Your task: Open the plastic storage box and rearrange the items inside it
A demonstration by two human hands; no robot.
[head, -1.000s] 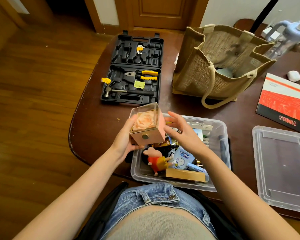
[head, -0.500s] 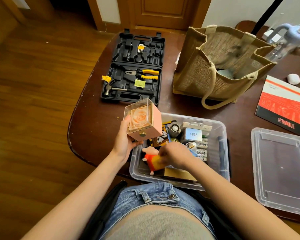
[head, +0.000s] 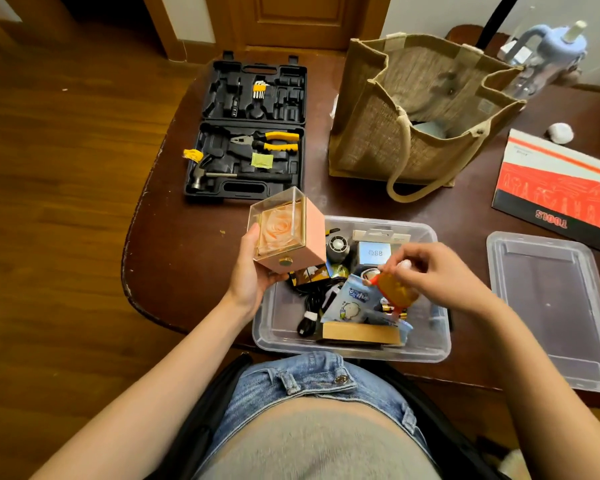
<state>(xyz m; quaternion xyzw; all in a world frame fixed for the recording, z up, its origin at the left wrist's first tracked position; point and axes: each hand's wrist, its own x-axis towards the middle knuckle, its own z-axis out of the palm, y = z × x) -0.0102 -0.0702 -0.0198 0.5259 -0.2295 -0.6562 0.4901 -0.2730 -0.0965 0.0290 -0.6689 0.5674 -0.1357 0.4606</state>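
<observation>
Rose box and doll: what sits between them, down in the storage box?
In the head view, between the rose box in the left hand and the doll in the right hand lie a small round fan and a blue snack packet.

The open storage box (head: 352, 351) sat at the lower centre of the frame, its left third nearly bare, its right side crowded with small items. Both hands hovered over it. Bare bench (head: 187, 244) lay to its left. A tool case (head: 248, 133) and jute bag (head: 413, 109) blocked the far side; the lid (head: 551, 306) lay at right.
</observation>
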